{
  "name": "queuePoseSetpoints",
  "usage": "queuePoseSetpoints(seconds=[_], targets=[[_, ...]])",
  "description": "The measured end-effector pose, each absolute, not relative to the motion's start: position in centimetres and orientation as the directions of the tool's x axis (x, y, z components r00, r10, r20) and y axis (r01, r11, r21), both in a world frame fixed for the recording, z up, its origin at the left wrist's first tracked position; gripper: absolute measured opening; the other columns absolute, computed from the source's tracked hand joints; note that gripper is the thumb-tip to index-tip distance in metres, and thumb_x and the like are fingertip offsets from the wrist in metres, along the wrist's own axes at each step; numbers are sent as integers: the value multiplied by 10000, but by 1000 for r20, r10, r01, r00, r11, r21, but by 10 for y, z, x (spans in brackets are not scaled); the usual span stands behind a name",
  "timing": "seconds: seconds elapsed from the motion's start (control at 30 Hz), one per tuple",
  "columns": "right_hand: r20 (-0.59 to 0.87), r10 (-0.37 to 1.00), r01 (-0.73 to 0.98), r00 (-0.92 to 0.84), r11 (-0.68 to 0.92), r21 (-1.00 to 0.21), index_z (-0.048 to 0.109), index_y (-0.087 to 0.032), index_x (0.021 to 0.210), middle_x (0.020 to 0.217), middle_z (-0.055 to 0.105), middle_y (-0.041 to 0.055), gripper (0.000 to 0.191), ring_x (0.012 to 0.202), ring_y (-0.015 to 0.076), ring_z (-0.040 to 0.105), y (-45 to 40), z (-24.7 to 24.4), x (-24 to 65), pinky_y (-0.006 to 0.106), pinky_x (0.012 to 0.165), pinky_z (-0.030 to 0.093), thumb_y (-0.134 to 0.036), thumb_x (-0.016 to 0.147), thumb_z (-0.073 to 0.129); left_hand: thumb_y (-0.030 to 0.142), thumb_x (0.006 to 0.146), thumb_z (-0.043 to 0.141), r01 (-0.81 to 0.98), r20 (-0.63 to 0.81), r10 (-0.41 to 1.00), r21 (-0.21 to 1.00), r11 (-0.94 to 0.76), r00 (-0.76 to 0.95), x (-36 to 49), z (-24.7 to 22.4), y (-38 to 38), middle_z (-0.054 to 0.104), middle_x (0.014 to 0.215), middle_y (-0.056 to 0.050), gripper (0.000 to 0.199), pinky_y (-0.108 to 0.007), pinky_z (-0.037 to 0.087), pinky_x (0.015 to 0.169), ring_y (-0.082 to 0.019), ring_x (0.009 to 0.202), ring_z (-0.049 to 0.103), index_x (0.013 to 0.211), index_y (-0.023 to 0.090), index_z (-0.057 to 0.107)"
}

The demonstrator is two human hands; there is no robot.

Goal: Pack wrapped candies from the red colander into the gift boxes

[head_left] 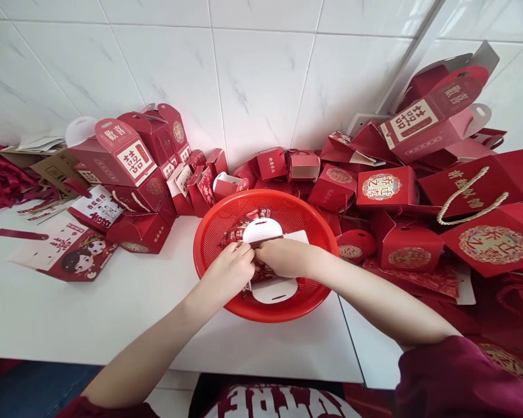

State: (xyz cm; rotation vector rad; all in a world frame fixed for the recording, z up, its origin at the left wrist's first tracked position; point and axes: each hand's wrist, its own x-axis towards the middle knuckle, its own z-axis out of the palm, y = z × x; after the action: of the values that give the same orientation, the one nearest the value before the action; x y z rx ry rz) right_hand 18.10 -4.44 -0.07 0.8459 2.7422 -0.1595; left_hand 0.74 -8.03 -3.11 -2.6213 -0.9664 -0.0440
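A red plastic basket (320, 223) with perforated sides stands in front of me on the white table. In it sits an unfolded-top gift box (275, 291), its white inner flaps spread outward. My left hand (234, 268) is closed, fingers pinching the box's left edge. At the box's mouth, my right hand (283, 256) is curled downward with its fingertips hidden inside, so what it grips cannot be seen. Small red-wrapped packets (237, 233) lie in the basket behind the box, and more dark red ones show under my hands.
Red gift boxes (133, 159) are stacked to the left, with an illustrated box (76, 255) before them. A large pile of red boxes (386, 186) and a rope-handled bag (470, 186) fills the right side. A tiled wall (261, 87) rises behind the table (169, 302).
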Motion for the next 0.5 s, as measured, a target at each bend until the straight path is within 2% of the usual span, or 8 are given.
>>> queuePoseSetpoints(seconds=[0.07, 0.27, 0.43, 0.5], targets=[[-260, 551, 578, -793, 815, -35, 688, -108, 870, 811, 721, 75, 205, 608, 157, 609, -44, -3, 182, 292, 520, 313, 5, 879, 517, -43, 797, 568, 634, 145, 624, -310, -708, 768, 8, -32, -81, 636, 756, -55, 252, -344, 460, 740, -210, 809, 608, 675, 144, 685], [-140, 609, 619, -781, 783, -50, 666, -131, 883, 944, 721, 114, 176, 848, 226, 667, -43, -15, 183, 303, 672, 383, -80, 920, 501, -24, 805, 583, 646, 75, 661, -323, -692, 746, 10, -35, -81, 670, 760, -71, 235, -368, 443, 732, -238, 822, 624, 684, 140, 701], [-181, 639, 659, -747, 747, -84, 623, -118, 1070, 970, 726, 95, 217, 809, 194, 674, -44, -7, 190, 276, 565, 349, -66, 926, 470, -21, 814, 574, 628, 75, 642, -321, -709, 763, 12, -38, -80, 691, 843, -82, 226, -376, 448, 775, -245, 885, 632, 761, 131, 733], [-238, 621, 652, -747, 753, -84, 631, -114, 1066, 949, 728, 90, 242, 770, 185, 669, -45, -4, 190, 271, 545, 338, -29, 898, 479, -15, 818, 576, 622, 81, 633, -318, -716, 770, 12, -39, -81, 686, 847, -80, 222, -375, 446, 780, -245, 892, 628, 762, 131, 734]])
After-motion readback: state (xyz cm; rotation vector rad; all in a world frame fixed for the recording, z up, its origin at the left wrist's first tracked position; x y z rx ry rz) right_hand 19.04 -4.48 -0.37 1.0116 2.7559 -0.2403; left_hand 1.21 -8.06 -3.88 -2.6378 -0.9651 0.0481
